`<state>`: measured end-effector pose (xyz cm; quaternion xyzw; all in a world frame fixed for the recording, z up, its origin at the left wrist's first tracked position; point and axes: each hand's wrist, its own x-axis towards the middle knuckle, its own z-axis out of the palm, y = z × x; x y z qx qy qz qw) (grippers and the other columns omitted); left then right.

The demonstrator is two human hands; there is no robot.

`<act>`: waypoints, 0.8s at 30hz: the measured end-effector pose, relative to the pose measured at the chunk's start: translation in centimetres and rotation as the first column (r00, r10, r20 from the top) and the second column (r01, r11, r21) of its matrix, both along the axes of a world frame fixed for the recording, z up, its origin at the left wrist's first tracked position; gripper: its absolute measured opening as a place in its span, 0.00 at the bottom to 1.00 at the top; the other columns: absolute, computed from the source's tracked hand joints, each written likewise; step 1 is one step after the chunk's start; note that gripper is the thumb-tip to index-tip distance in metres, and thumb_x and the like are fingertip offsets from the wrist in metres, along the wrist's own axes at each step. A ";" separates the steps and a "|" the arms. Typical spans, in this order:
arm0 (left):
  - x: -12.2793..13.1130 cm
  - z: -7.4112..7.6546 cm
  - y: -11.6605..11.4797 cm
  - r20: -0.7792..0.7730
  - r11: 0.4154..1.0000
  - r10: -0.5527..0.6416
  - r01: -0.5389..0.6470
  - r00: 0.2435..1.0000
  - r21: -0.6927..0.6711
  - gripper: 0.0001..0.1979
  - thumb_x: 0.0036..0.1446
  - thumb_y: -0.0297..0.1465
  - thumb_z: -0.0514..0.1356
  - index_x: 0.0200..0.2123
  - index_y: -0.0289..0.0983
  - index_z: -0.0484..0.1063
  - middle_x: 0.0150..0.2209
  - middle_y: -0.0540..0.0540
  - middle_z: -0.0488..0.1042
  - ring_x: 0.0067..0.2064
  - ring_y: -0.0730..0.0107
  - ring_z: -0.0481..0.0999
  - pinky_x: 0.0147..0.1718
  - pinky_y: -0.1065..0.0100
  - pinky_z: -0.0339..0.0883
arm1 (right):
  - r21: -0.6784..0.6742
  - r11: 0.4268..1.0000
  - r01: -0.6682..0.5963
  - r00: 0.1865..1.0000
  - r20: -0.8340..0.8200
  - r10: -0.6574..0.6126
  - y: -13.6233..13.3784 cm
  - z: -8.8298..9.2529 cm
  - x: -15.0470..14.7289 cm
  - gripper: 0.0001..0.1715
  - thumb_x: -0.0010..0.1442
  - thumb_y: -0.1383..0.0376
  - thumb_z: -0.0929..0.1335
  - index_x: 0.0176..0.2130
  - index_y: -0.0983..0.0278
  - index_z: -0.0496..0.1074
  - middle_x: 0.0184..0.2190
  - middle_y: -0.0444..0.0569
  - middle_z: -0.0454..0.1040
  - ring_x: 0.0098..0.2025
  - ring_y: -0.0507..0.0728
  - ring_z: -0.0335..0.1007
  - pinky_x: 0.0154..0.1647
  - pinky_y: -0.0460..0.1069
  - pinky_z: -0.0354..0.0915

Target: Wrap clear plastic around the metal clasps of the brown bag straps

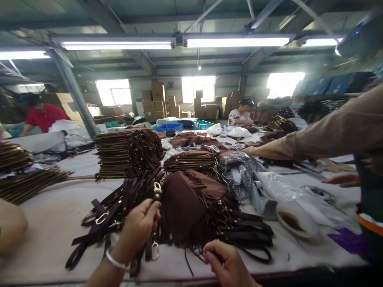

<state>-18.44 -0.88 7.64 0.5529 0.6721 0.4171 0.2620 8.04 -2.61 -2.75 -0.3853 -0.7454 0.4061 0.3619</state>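
Observation:
My left hand (140, 225), with a bangle at the wrist, is closed around a dark brown strap (157, 195) that has a gold-coloured clasp at its top. A gold oval ring (154, 251) hangs below that hand. In front of me lies a brown fringed bag (182, 207), with more dark straps (116, 211) heaped to its left. Gold clasps (224, 217) and further straps lie at its right. My right hand (226, 263) is near the table's front edge, its fingers curled together. Thin dark laces lie close by; whether it pinches one is unclear.
Stacked brown pieces (115, 155) stand behind the straps, with more at the far left. A co-worker's arm (314, 131) reaches in from the right. A bowl of brown liquid (291, 223), clear plastic (278, 187) and grey speckled cloth (239, 171) lie to the right.

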 end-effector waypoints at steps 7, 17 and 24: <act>-8.0 2.4 6.4 -0.748 0.967 0.138 -0.252 0.650 -0.041 0.17 0.54 0.41 0.54 0.29 0.33 0.72 0.31 0.33 0.75 0.38 0.45 0.75 0.39 0.53 0.66 | 0.334 0.941 0.059 0.994 0.063 -0.084 0.4 -0.6 0.0 0.10 0.61 0.70 0.61 0.38 0.64 0.71 0.32 0.49 0.74 0.35 0.55 0.70 0.37 0.47 0.63; 4.0 -8.2 1.2 -0.366 0.983 -0.158 0.110 0.917 -0.149 0.13 0.58 0.36 0.53 0.27 0.38 0.73 0.28 0.43 0.77 0.31 0.62 0.75 0.32 0.65 0.64 | 0.622 0.753 -0.216 0.829 0.524 -0.195 7.5 2.0 -3.3 0.17 0.61 0.64 0.65 0.50 0.59 0.71 0.56 0.54 0.68 0.58 0.66 0.55 0.57 0.61 0.49; 2.1 -8.1 1.4 0.151 0.987 -0.002 0.026 0.989 -0.156 0.16 0.52 0.44 0.58 0.33 0.36 0.75 0.27 0.46 0.77 0.28 0.63 0.75 0.26 0.66 0.66 | 0.660 0.750 -0.046 0.907 0.341 -0.245 13.1 7.0 -2.1 0.11 0.63 0.67 0.63 0.37 0.60 0.76 0.39 0.48 0.76 0.48 0.58 0.63 0.53 0.55 0.54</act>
